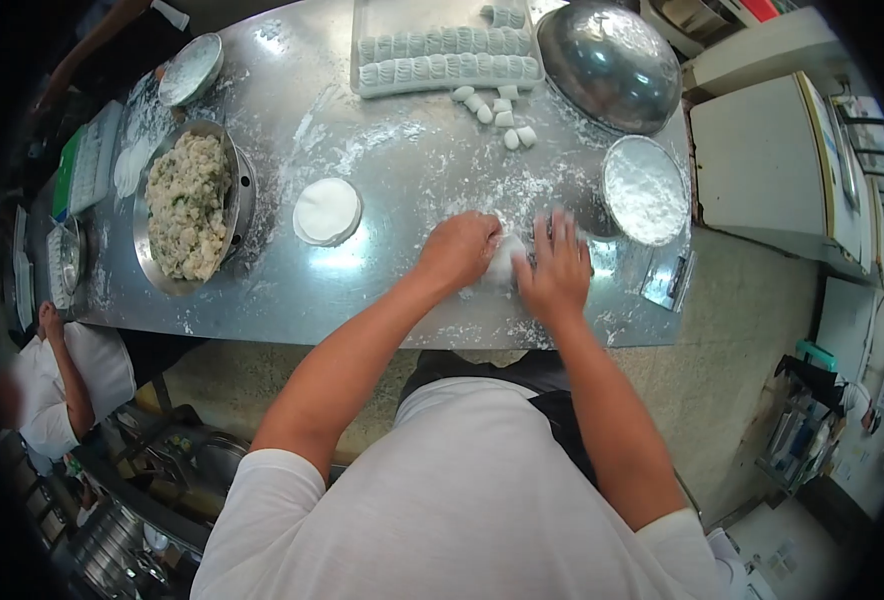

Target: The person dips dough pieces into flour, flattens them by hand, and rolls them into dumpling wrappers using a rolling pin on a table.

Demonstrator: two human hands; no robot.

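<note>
Here's your left hand [465, 250] curled in, seemingly pinching the edge of the dough round [503, 262], which lies on the table [292, 312] between your hands; your right hand [558, 262] is flat, fingers extended, anything beneath it hidden! Careful, uneven pressure could tear it, scant flour could make it stick! Rightward, the flour bowl [652, 243] and shiny metal piece [667, 279] limit your room; dough pieces [504, 119] sit beyond

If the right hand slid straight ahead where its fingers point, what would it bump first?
The right hand would probably brush the nearest small white dough piece, or else the shiny metal dome just beyond; depth is unclear.
</note>
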